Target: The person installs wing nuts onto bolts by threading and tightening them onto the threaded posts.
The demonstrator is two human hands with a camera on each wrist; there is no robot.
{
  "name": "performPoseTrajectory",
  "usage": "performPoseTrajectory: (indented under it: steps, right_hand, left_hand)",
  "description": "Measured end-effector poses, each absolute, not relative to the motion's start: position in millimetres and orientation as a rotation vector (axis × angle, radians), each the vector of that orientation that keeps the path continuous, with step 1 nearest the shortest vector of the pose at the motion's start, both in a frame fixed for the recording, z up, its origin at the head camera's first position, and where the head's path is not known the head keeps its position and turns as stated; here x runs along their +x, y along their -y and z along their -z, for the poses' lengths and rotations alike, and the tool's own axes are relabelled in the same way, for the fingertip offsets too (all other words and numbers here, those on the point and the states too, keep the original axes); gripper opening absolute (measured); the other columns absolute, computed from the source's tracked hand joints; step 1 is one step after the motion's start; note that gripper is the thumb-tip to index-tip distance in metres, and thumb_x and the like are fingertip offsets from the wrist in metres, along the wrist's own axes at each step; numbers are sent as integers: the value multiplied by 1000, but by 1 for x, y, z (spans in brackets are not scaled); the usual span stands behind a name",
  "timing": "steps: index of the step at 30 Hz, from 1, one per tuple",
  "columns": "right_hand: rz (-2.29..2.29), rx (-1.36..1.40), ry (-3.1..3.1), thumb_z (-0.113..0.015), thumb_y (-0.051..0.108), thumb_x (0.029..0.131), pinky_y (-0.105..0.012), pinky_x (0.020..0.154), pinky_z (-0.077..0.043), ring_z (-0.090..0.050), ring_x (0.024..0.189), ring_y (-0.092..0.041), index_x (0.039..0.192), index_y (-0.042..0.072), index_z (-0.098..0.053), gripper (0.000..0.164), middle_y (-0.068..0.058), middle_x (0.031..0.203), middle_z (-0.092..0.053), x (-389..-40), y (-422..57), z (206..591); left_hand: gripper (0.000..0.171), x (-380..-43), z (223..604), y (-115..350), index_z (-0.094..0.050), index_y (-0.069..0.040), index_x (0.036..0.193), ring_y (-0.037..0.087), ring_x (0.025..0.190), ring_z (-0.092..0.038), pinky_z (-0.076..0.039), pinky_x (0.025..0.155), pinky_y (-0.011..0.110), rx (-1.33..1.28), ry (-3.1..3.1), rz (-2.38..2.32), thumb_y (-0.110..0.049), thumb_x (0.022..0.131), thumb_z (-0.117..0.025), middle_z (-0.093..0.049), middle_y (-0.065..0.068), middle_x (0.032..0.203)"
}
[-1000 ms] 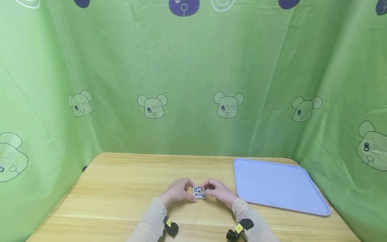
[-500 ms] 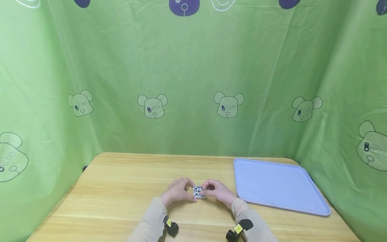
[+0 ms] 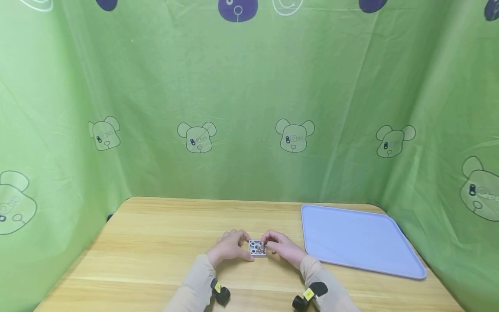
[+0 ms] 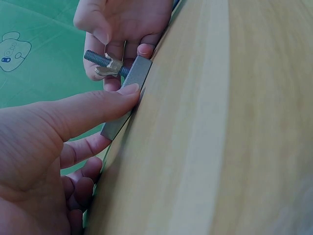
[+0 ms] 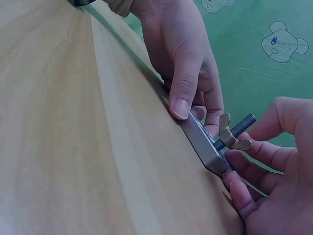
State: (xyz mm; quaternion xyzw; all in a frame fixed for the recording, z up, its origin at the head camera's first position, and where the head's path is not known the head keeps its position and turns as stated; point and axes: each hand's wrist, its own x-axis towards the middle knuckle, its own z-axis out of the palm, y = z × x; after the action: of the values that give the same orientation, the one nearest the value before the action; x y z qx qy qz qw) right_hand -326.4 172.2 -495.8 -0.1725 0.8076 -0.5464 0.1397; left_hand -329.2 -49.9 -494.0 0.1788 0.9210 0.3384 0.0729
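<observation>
A small square metal block (image 3: 258, 255) with round holes lies on the table in the head view. My left hand (image 3: 229, 247) holds its left side, the thumb (image 4: 105, 105) along the near face and a finger at the far end. Out of the block's right part a threaded bolt (image 5: 243, 125) stands up, with a brass-coloured wing nut (image 5: 228, 134) on it partway down. Around the bolt are the loosely bent fingers of my right hand (image 3: 285, 248). One fingertip is right at a wing, the thumb is apart from the nut, and another finger meets the block's corner.
A pale blue-lilac tray (image 3: 358, 240) lies on the right of the wooden table (image 3: 187, 216). Green curtains (image 3: 241, 173) with bear-head drawings hang behind and on both sides. Each wrist wears a small black camera, such as the left wrist camera (image 3: 222, 295).
My right thumb has drawn back to the right from the wing nut, so the bolt and nut show more plainly. My left hand and the block stay in place.
</observation>
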Motion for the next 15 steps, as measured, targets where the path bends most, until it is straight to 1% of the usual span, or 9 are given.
performPoseTrajectory:
  steps: [3, 9, 12, 15]
  right_hand:
    - [1612, -474, -2317, -48, 11, 89, -32, 79, -40, -50, 96, -17, 106, 0, -57, 23, -15, 113, -60, -326, -172, 495]
    - [1656, -439, -2304, -46, 10, 92, -29, 75, -40, -48, 87, -18, 106, -4, -56, 22, -15, 105, -59, -325, -169, 495]
    - [1643, -453, -2307, -47, 7, 91, -29, 72, -40, -48, 85, -17, 107, -4, -56, 21, -15, 104, -58, -326, -169, 496]
    - [1615, -481, -2312, -51, 7, 88, -28, 71, -40, -49, 86, -15, 110, -2, -56, 24, -14, 106, -59, -327, -171, 498]
  left_hand:
    - [53, -329, 494, 50, -62, -20, 105, 18, 81, -41, -29, 74, 33, 541, -2770, -1014, -38, 62, -87, -52, 0, 87]
    - [54, -329, 494, 50, -63, -19, 106, 18, 81, -41, -29, 74, 33, 545, -2771, -1013, -38, 62, -87, -52, 0, 87]
    - [53, -329, 494, 50, -63, -20, 106, 18, 81, -41, -29, 74, 34, 546, -2766, -1019, -38, 62, -87, -52, 0, 87]
    - [53, -329, 494, 50, -63, -20, 105, 18, 81, -41, -29, 74, 34, 546, -2763, -1025, -38, 61, -87, -52, 0, 87]
